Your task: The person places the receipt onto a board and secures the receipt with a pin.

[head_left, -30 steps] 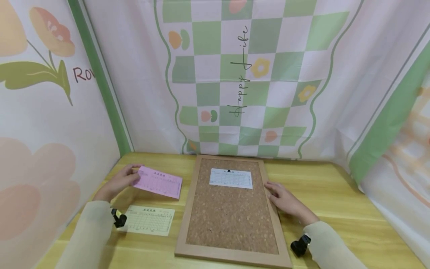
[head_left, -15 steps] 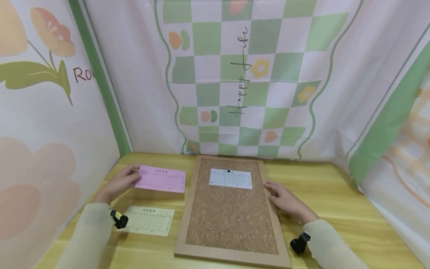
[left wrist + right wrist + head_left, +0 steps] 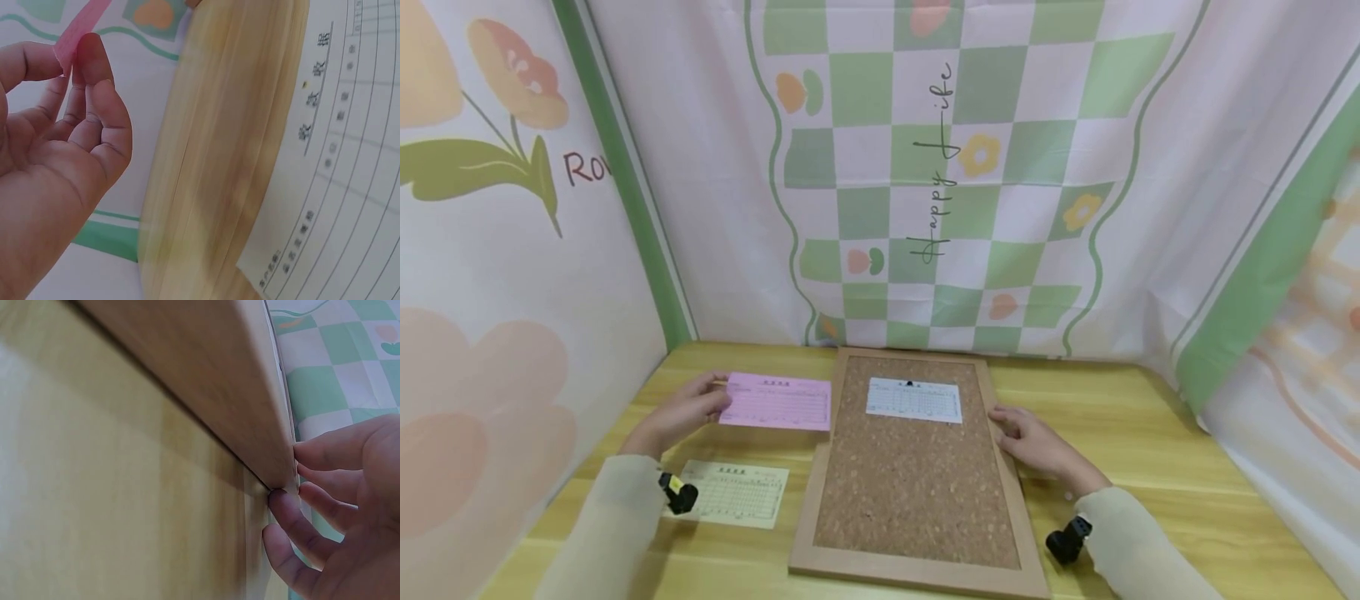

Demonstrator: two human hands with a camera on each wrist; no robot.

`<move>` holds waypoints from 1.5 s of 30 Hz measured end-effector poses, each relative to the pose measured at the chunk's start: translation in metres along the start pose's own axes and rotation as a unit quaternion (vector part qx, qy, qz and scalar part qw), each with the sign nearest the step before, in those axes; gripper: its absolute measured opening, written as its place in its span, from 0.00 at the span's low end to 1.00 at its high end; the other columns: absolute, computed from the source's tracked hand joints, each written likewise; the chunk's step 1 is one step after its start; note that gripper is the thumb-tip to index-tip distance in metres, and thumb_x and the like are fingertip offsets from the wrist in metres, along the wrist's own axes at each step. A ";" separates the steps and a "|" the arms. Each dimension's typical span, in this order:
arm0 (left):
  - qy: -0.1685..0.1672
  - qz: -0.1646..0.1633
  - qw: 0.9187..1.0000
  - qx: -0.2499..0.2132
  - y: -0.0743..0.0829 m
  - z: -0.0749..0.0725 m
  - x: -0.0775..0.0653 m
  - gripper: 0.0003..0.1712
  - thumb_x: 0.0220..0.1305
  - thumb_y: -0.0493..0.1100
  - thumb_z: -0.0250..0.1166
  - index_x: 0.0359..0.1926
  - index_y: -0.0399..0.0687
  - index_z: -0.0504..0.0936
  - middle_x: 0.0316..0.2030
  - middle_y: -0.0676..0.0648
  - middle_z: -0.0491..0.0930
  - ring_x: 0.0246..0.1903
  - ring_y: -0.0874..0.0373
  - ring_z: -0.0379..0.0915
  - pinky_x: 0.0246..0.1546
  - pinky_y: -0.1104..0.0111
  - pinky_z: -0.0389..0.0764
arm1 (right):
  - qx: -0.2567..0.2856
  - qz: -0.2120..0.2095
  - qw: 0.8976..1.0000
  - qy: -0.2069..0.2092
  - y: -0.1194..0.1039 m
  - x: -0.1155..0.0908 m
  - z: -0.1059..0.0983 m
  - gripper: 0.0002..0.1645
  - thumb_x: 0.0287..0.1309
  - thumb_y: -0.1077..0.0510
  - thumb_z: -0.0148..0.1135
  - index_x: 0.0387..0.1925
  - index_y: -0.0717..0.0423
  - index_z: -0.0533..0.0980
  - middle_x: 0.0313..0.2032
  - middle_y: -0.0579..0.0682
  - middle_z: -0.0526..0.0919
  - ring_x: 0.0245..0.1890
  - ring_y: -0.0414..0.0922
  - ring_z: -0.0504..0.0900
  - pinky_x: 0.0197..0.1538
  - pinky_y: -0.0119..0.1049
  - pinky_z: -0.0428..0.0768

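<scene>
Green-and-white checked cloth [image 3: 962, 183] hangs behind the wood-grain worktop [image 3: 1135, 450], above which the left hand [image 3: 685, 410] has its grip pinched on a pink slip [image 3: 778, 402]. Held by its left end, the slip's long axis runs nearly left to right, dipping slightly, its free end overlapping the corkboard [image 3: 917, 492] frame's left edge in the head view. Loosely bent, the right hand's [image 3: 1033, 444] fingers touch the opposite edge.

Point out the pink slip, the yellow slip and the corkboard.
Pink slip [image 3: 780, 402]: head view, middle of its printed face.
Yellow slip [image 3: 734, 495]: head view, middle of its visible printed face.
Corkboard [image 3: 917, 492]: head view, bare cork inside the frame.
</scene>
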State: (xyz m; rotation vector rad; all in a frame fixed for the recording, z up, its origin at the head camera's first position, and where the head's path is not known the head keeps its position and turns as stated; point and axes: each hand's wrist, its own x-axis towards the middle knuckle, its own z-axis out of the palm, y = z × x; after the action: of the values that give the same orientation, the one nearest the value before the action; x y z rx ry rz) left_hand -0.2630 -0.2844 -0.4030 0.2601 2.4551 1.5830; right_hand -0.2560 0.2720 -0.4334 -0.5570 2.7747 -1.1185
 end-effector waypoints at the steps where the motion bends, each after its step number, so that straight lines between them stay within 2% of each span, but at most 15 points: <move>1: -0.003 0.003 1.000 -0.001 0.001 0.001 0.001 0.27 0.74 0.42 0.54 0.69 0.39 0.62 0.56 0.36 0.73 0.50 0.50 0.75 0.52 0.61 0.74 | 0.000 0.000 1.000 0.000 -0.001 0.000 0.000 0.27 0.68 0.66 0.57 0.64 0.78 0.66 0.67 0.76 0.60 0.61 0.72 0.69 0.58 0.61 0.71; 7: -0.021 0.012 0.999 -0.023 0.002 0.012 0.006 0.28 0.74 0.40 0.54 0.70 0.36 0.60 0.56 0.36 0.73 0.50 0.49 0.74 0.52 0.61 0.74 | -0.001 0.004 1.000 -0.002 0.001 0.000 0.000 0.28 0.68 0.65 0.57 0.64 0.77 0.66 0.67 0.76 0.61 0.58 0.70 0.72 0.58 0.60 0.72; 9: -0.020 0.005 0.999 -0.026 0.002 0.016 0.008 0.28 0.74 0.41 0.55 0.70 0.38 0.61 0.56 0.38 0.74 0.50 0.50 0.74 0.52 0.61 0.73 | 0.001 0.004 1.000 -0.006 0.002 0.000 0.000 0.28 0.69 0.65 0.57 0.65 0.77 0.66 0.67 0.76 0.61 0.58 0.70 0.72 0.57 0.60 0.72; 16: -0.028 0.007 0.998 -0.052 -0.002 0.031 0.016 0.26 0.73 0.40 0.55 0.68 0.39 0.63 0.55 0.39 0.75 0.50 0.50 0.75 0.52 0.61 0.74 | 0.000 -0.020 1.000 -0.014 0.004 0.000 -0.001 0.28 0.69 0.65 0.54 0.65 0.79 0.64 0.66 0.78 0.59 0.56 0.72 0.72 0.56 0.61 0.73; 21: -0.035 0.010 0.997 -0.064 -0.003 0.042 0.023 0.24 0.74 0.39 0.55 0.67 0.40 0.64 0.55 0.39 0.75 0.51 0.50 0.76 0.53 0.60 0.76 | 0.012 -0.010 1.000 -0.016 0.002 0.000 -0.002 0.28 0.69 0.66 0.56 0.65 0.78 0.65 0.67 0.77 0.60 0.56 0.70 0.73 0.56 0.60 0.74; 26: -0.046 0.015 0.996 -0.081 -0.003 0.054 0.030 0.23 0.73 0.38 0.55 0.66 0.40 0.64 0.55 0.39 0.75 0.50 0.50 0.76 0.52 0.60 0.77 | 0.012 -0.003 1.000 -0.001 -0.001 0.000 -0.003 0.28 0.67 0.65 0.59 0.65 0.76 0.66 0.66 0.76 0.61 0.54 0.65 0.76 0.54 0.56 0.76; 36: -0.063 0.022 0.993 -0.094 0.002 0.073 0.038 0.25 0.73 0.38 0.55 0.68 0.39 0.63 0.57 0.38 0.73 0.51 0.50 0.76 0.53 0.60 0.77 | 0.019 0.008 1.000 0.018 -0.008 0.002 -0.003 0.29 0.67 0.65 0.59 0.66 0.73 0.66 0.67 0.72 0.60 0.54 0.64 0.74 0.49 0.51 0.79; 45: -0.077 0.031 0.990 -0.114 0.008 0.086 0.041 0.24 0.73 0.36 0.54 0.67 0.36 0.63 0.54 0.38 0.75 0.48 0.53 0.77 0.49 0.62 0.78 | 0.020 -0.001 0.999 0.033 -0.020 0.003 0.000 0.28 0.66 0.64 0.60 0.64 0.70 0.69 0.63 0.71 0.66 0.49 0.59 0.77 0.45 0.48 0.79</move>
State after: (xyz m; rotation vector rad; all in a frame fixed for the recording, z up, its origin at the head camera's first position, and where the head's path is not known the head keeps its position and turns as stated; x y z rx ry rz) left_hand -0.2790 -0.1954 -0.4333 0.4071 2.1494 1.7792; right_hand -0.2530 0.2576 -0.4190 -0.5293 2.8005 -1.2129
